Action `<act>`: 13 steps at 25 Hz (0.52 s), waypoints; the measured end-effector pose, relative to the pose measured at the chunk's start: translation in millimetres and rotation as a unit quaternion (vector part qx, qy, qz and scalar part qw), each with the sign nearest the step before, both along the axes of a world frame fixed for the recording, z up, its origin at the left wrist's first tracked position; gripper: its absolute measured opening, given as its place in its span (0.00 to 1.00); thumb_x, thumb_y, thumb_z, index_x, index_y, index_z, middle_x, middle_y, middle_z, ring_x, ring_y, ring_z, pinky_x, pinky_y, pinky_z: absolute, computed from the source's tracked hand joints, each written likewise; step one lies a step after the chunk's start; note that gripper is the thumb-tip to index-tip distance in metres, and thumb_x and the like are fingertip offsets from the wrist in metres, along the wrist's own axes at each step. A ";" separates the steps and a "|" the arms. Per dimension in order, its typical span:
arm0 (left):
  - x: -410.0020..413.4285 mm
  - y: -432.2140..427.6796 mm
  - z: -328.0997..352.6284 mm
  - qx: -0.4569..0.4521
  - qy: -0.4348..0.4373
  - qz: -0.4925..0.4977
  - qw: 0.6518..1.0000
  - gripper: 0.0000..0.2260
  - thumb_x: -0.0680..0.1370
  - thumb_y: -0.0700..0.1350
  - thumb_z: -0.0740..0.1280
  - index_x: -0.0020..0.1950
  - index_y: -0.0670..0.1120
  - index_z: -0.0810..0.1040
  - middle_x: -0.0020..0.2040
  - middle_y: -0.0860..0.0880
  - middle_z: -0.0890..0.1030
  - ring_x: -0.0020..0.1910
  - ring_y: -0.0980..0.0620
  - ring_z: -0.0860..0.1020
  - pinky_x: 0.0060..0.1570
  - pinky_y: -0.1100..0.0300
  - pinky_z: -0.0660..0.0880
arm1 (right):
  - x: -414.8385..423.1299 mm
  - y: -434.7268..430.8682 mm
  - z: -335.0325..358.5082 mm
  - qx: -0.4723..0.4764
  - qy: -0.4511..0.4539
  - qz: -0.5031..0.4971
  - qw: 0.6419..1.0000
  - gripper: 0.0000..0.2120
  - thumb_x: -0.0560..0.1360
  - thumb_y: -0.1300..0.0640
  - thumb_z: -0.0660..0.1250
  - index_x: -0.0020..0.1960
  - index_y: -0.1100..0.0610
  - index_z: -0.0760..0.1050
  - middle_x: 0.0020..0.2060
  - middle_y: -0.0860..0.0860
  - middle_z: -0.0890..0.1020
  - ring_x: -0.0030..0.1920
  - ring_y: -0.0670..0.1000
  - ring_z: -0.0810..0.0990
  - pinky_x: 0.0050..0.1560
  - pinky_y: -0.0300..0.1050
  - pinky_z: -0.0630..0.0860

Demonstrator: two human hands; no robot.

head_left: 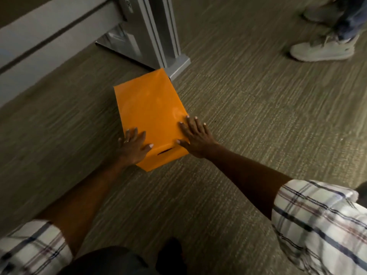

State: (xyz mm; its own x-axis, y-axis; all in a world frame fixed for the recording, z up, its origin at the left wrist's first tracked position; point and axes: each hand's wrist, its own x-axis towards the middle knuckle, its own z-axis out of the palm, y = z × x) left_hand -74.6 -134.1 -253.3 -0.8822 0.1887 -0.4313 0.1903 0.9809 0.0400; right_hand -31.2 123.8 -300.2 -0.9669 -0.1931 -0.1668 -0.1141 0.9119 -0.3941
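Note:
An orange box (149, 108) sits on the carpet floor, long side running away from me, with a dark slot in its near end face. My left hand (132, 146) lies flat on the box's near left corner, fingers straight and spread. On the near right corner rests my right hand (195, 136), fingers spread over the top, thumb at the near edge. Neither hand curls round the box.
A grey metal post with a flat base (174, 65) stands just behind the box, joined to a grey rail (49, 36) at the upper left. Another person's white shoe (321, 49) is at the upper right. Carpet (258, 108) lies all around.

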 end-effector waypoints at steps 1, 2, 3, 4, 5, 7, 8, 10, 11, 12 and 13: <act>-4.5 -1.9 -4.1 0.035 0.018 0.029 0.999 0.33 0.81 0.61 0.55 0.81 0.50 0.48 0.82 0.44 0.42 0.80 0.38 0.40 0.76 0.39 0.45 | -4.6 2.1 -1.8 -0.023 -0.003 0.002 1.000 0.37 0.80 0.34 0.49 0.83 0.49 0.42 0.82 0.54 0.40 0.82 0.61 0.41 0.79 0.64 0.46; -9.0 -2.2 -5.1 0.093 0.038 0.080 0.992 0.35 0.80 0.60 0.58 0.81 0.50 0.48 0.82 0.43 0.44 0.80 0.37 0.44 0.76 0.40 0.49 | -5.4 2.9 -2.0 -0.066 -0.005 -0.001 0.998 0.36 0.81 0.36 0.52 0.83 0.49 0.43 0.82 0.55 0.41 0.82 0.61 0.43 0.80 0.64 0.49; -15.2 -3.1 -6.4 0.175 0.055 0.155 0.971 0.38 0.79 0.59 0.63 0.81 0.49 0.47 0.82 0.41 0.47 0.79 0.35 0.49 0.76 0.39 0.54 | -6.0 4.7 -6.1 -0.124 -0.012 -0.006 0.992 0.35 0.82 0.39 0.55 0.83 0.49 0.45 0.82 0.55 0.42 0.82 0.61 0.45 0.79 0.63 0.52; -21.7 -6.6 -9.5 0.266 0.061 0.242 0.931 0.41 0.77 0.57 0.68 0.81 0.47 0.47 0.81 0.40 0.52 0.78 0.35 0.57 0.74 0.39 0.60 | -6.5 7.6 -10.5 -0.187 -0.020 -0.016 0.982 0.33 0.82 0.42 0.57 0.82 0.48 0.47 0.82 0.57 0.43 0.82 0.61 0.48 0.79 0.63 0.55; -23.7 -10.3 -10.8 0.345 0.051 0.316 0.882 0.43 0.75 0.53 0.72 0.81 0.45 0.49 0.80 0.40 0.58 0.75 0.36 0.63 0.71 0.39 0.65 | -6.4 11.8 -13.6 -0.248 -0.038 -0.037 0.967 0.33 0.82 0.42 0.58 0.82 0.47 0.49 0.82 0.58 0.45 0.81 0.61 0.50 0.78 0.63 0.57; -15.3 -14.7 -12.6 0.422 -0.003 0.406 0.811 0.42 0.72 0.50 0.76 0.78 0.43 0.56 0.75 0.42 0.68 0.69 0.39 0.72 0.65 0.40 0.72 | -8.3 17.9 -17.8 -0.369 -0.087 -0.113 0.918 0.35 0.81 0.39 0.60 0.82 0.46 0.49 0.82 0.58 0.54 0.80 0.60 0.57 0.77 0.63 0.61; -8.3 -17.1 -14.6 0.432 -0.036 0.432 0.791 0.42 0.71 0.50 0.76 0.77 0.43 0.57 0.73 0.44 0.70 0.67 0.41 0.74 0.64 0.41 0.73 | -10.7 17.4 -15.9 -0.418 -0.114 -0.167 0.885 0.39 0.79 0.38 0.62 0.82 0.49 0.48 0.81 0.58 0.59 0.78 0.60 0.62 0.75 0.63 0.64; -1.4 -21.3 -13.8 0.454 -0.077 0.460 0.760 0.43 0.70 0.50 0.77 0.77 0.43 0.58 0.71 0.47 0.71 0.67 0.43 0.74 0.61 0.44 0.74 | -24.1 17.8 -6.8 -0.457 -0.165 -0.225 0.845 0.43 0.74 0.40 0.69 0.81 0.57 0.54 0.74 0.56 0.71 0.70 0.57 0.73 0.68 0.58 0.72; -1.5 -23.1 -11.0 0.462 -0.099 0.462 0.751 0.41 0.69 0.49 0.77 0.77 0.44 0.60 0.72 0.46 0.71 0.68 0.43 0.73 0.61 0.45 0.73 | -32.9 17.3 -0.6 -0.464 -0.195 -0.217 0.836 0.40 0.74 0.43 0.71 0.78 0.60 0.60 0.68 0.54 0.74 0.63 0.54 0.77 0.61 0.54 0.75; -4.2 -23.3 -6.8 0.464 -0.123 0.457 0.749 0.38 0.71 0.47 0.76 0.76 0.44 0.62 0.73 0.45 0.71 0.70 0.43 0.72 0.62 0.45 0.72 | -40.6 16.3 5.4 -0.477 -0.224 -0.207 0.825 0.35 0.76 0.46 0.71 0.76 0.60 0.65 0.65 0.54 0.75 0.58 0.52 0.78 0.53 0.50 0.76; -7.0 -23.2 -1.1 0.468 -0.147 0.451 0.746 0.34 0.73 0.44 0.74 0.76 0.45 0.64 0.74 0.45 0.70 0.71 0.42 0.70 0.63 0.45 0.71 | -47.3 15.4 7.7 -0.482 -0.251 -0.209 0.813 0.31 0.77 0.47 0.70 0.74 0.61 0.68 0.65 0.54 0.76 0.56 0.52 0.78 0.48 0.48 0.76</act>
State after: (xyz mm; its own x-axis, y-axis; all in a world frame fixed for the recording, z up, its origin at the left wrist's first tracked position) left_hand -81.5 -157.3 -254.4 -0.7260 -0.0850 -0.6824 -0.6816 0.2208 0.6976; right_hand -78.5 139.2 -292.5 -0.8385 -0.1398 -0.5267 0.5225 0.0682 -0.8499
